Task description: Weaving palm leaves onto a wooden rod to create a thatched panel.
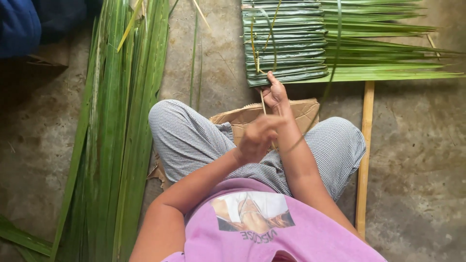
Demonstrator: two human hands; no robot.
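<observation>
1. The concrete floor [417,160] fills the view; a person sits on it, legs in checked trousers [189,140] bent outward, with a pink shirt [291,237] at the near edge.
2. A long heap of loose palm leaves [116,121] runs from far to near along the left side.
3. A panel [286,41] of folded leaves lies at the far side, right of centre; its folded ends are stacked in neat rows, and the free leaf tips fan away to the right.
4. A pale stick [364,155] lies on the floor at the right, running from the panel's near edge towards the near side, just beside the right knee.
5. A flattened cardboard sheet [301,111] lies under the legs, between the knees.
6. The right hand [275,94] reaches far, fingers closed at the panel's near edge, pinching a thin pale strip [262,103].
7. The left hand [257,136] hovers nearer, above the cardboard; it is blurred, fingers curled, and whether it grips anything cannot be told.
8. A thin green strand [335,58] arcs from the right forearm up across the panel.
</observation>
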